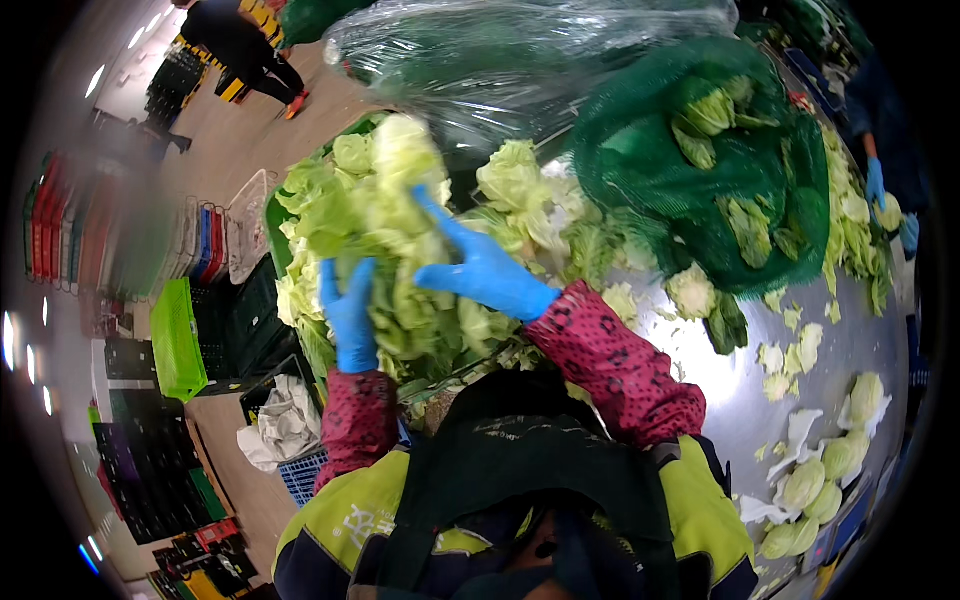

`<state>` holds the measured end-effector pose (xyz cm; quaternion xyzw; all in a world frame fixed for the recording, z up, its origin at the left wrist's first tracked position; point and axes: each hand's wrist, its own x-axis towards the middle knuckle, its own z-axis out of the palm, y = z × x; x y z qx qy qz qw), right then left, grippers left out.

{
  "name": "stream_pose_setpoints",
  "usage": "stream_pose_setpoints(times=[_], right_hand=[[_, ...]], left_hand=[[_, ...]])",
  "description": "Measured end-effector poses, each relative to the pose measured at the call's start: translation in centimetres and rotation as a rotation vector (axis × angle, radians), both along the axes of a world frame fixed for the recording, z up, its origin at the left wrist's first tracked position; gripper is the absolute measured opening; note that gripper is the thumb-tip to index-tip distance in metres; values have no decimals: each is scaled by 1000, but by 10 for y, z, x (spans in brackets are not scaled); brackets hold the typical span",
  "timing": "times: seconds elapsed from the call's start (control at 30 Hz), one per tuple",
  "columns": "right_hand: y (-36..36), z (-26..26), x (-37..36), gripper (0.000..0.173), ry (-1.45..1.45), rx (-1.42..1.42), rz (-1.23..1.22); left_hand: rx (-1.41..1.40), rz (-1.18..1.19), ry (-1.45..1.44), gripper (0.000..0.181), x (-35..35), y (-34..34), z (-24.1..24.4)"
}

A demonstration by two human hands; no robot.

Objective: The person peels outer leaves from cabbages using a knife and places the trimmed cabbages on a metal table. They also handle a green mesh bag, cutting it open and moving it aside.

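A heap of pale green cabbage leaves (315, 187) fills a green crate (279, 240) in front of me. My left hand (349, 315), in a blue glove, is at the near left of the heap, its fingers spread against the leaves. Also gloved in blue, my right hand (491, 274) reaches in from the right with thumb and fingers apart. Between and beyond my hands, some of the leaves (405, 165) are blurred by motion. I see neither hand closed around anything, though leaves partly hide the fingertips.
Right of the crate, a green mesh sack (637, 150) with cabbages lies on a metal table (697, 367). Trimmed cabbages (802, 484) sit at its near right. Film-wrapped sacks (480, 67) stand behind. A co-worker's gloved hand (875, 184) is at far right; another person (240, 52) walks behind.
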<state>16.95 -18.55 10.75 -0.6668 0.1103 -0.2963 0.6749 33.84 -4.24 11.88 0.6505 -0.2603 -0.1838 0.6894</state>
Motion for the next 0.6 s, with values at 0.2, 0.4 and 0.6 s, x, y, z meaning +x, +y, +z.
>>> stream_pose_setpoints(times=[0.2,0.4,0.6], right_hand=[[-86,-19,35,85,335,-322,-187],[-154,-105,8,89,578,-287,-294],[-73,-152,3,69,650,123,-377]], left_hand=[[825,370,-977,83,86,74,-28],[596,-401,-1075,101,-19,-24,-36],[691,-379,-1302,99,-36,-91,-100]])
